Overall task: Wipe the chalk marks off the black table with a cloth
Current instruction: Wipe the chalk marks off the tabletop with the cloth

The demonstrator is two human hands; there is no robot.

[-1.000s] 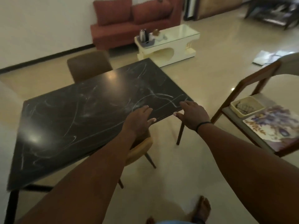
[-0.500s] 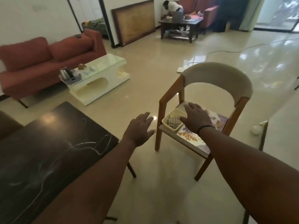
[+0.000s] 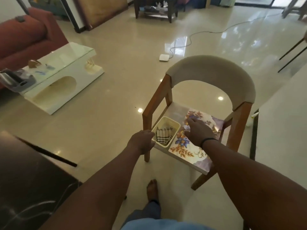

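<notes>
Cloth (image 3: pixel 163 135): checked, folded inside a cream basket (image 3: pixel 174 126) on the front left corner of the chair (image 3: pixel 211 75) seat; lower folds hidden by the basket wall. Black surface (image 3: pixel 28 173): lower left, cut off by the frame edge, faint chalk marks (image 3: pixel 25 211) on it. Open floor between surface and chair. Left hand (image 3: pixel 141 141): at the basket's near rim, fingers curled, grip unclear. Right hand (image 3: pixel 198 131): fingers spread flat on a floral mat (image 3: pixel 207 120).

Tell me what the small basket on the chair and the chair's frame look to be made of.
The basket looks like cream moulded plastic: thin perforated walls, a smooth rounded rim. The chair frame looks like solid wood with a satin brown finish, squared legs and visible joints; its backrest seems padded in beige fabric.
</notes>
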